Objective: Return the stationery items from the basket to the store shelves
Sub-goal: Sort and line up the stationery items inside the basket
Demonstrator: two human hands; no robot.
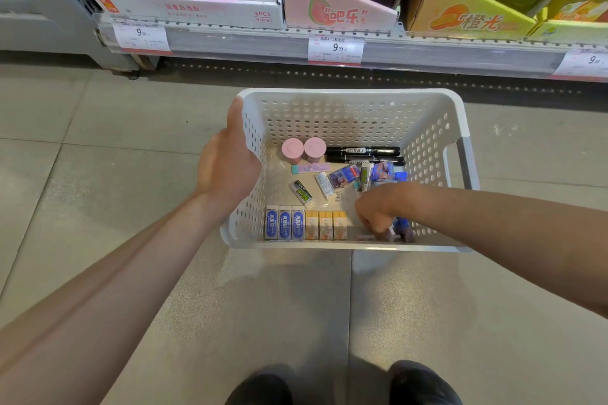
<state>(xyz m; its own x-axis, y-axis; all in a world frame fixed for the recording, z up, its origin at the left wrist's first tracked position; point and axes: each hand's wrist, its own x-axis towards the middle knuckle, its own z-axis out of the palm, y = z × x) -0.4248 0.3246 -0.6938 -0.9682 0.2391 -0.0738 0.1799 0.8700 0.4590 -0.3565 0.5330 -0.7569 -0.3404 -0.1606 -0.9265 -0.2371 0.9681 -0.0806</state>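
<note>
Your white perforated basket [358, 108] hangs above the tiled floor [98, 174] in front of the bottom shelf [329, 43], and your left hand [227, 168] grips its left rim. Inside lie erasers in a row [306, 225], two black markers [363, 154] and two pink tubs [303, 149]. Your right hand [381, 210] reaches into the near right corner, fingers curled onto small purple items [399, 233]; whether they actually grasp one is unclear.

Hands [227, 161] at stationery-filled white basket [348, 95]
</note>
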